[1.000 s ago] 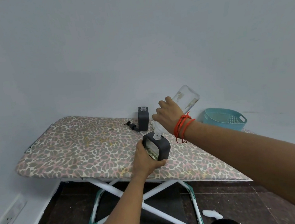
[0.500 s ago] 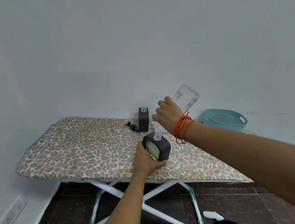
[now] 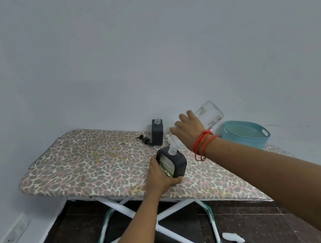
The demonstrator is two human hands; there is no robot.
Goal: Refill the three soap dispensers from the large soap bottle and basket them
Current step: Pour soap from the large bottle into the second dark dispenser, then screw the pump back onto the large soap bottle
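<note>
Gripping a dark soap dispenser tilted above the leopard-print ironing board, the left hand wraps its lower side. The right hand, fingers curled round the large soap bottle, tips its neck into the dispenser's open mouth. Behind stands a second dispenser, a loose pump beside it, with a teal basket farther right.

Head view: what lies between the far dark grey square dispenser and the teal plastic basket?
The right hand, gripping the tilted clear soap bottle; the head view shows it.
</note>
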